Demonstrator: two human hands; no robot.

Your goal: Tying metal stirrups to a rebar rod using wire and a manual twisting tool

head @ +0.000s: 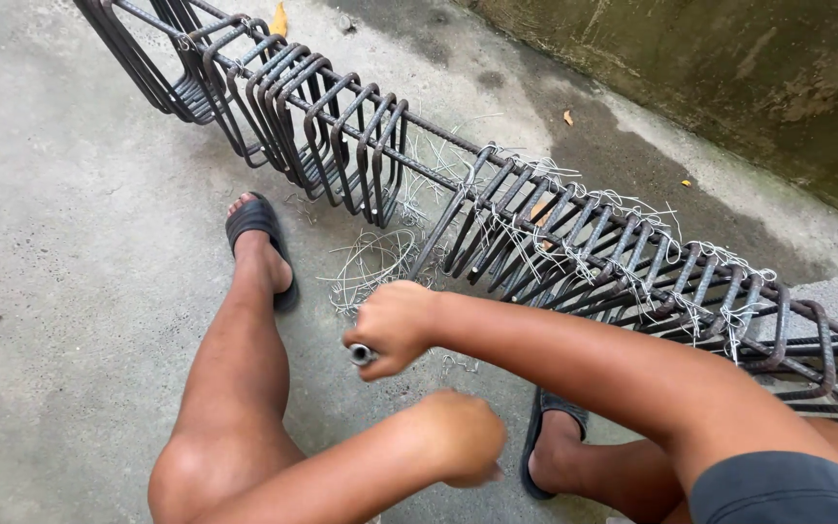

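A black sandal point(262, 243) rests on the concrete floor point(60, 194), up and left of the right hand point(395, 325). A second sandal point(547, 427) sits below-right of it. Far beyond, a dry leaf point(567, 117) lies near a stained wall point(729, 68).

Short grey metal tool point(362, 354), gripped, end protruding.

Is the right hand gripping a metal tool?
Yes, the right hand is closed around a small metal tool, its end sticking out of the fist.
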